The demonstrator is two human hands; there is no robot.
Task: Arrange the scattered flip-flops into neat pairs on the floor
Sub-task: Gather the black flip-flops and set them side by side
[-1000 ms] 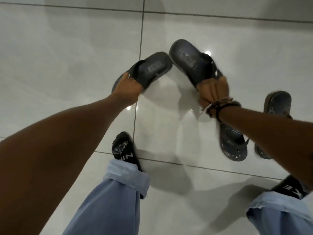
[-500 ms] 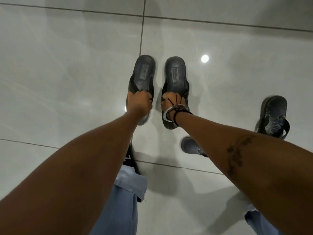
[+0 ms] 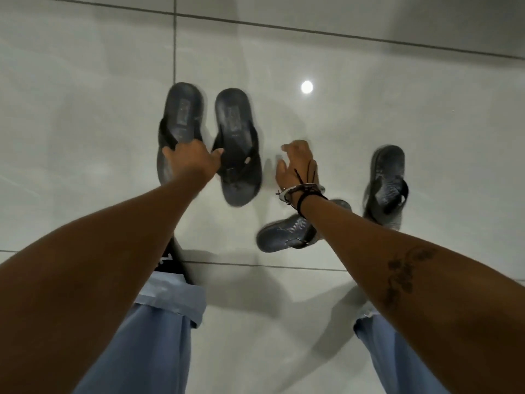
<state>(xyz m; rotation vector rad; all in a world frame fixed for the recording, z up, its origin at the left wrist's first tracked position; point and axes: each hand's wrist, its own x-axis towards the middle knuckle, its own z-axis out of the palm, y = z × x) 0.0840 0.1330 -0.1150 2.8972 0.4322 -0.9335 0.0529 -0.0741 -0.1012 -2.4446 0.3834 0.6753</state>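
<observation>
Looking down at the tiled floor (image 3: 85, 115) from the head cam. At about 11 o'clock I've got two dark flip-flops lying side by side, pretty much parallel: the left flop (image 3: 179, 120) and the second flop (image 3: 235, 137) just beside it. My left hand (image 3: 193, 162) sits over the near end of the left flop, fingers loosely spread, thumb reaching toward the second flop's strap; can't tell if it's actually pressing down, it's blurry. My right hand (image 3: 297, 163) is at roughly 1 o'clock, clear of the pair, fingers curled open and gripping nothing. Under that wrist, a third flop (image 3: 284, 233) lies skewed, angled almost sideways. Further out at 2 o'clock the fourth flop (image 3: 387, 180) lies apart from it, pointing roughly away from me. Those two aren't lined up.
</observation>
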